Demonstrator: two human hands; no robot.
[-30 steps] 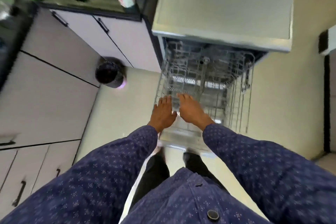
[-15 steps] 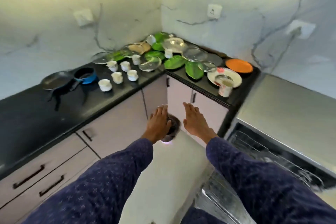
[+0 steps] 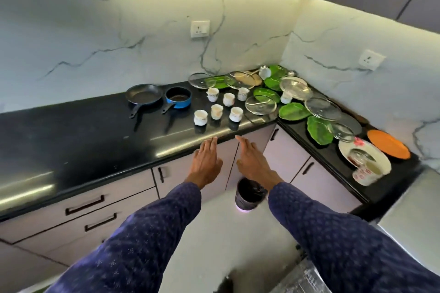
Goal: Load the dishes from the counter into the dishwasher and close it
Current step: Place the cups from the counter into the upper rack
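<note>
Both my hands are stretched out side by side, fingers straight, holding nothing. My left hand [image 3: 206,162] and my right hand [image 3: 252,162] hover just short of the black counter's front edge [image 3: 181,143]. Beyond them stand several white cups [image 3: 216,111]. Further back lie a black frying pan [image 3: 144,94] and a blue saucepan [image 3: 178,97]. The corner holds green leaf plates [image 3: 294,112] and glass lids [image 3: 260,104]. On the right stretch sit an orange plate [image 3: 388,144], a white plate [image 3: 378,154] and a mug [image 3: 366,172]. A corner of the dishwasher rack [image 3: 302,280] shows at the bottom right.
A dark bin [image 3: 248,195] stands on the floor under my right wrist. Cabinet doors and drawers [image 3: 85,204] run below the counter. The dishwasher's steel top [image 3: 414,216] lies at the right edge. Wall sockets [image 3: 200,28] are on the marble backsplash.
My view swung up from the pulled-out dishwasher rack to the counter corner. My hands left the rack and now reach toward the counter edge near the cups.
</note>
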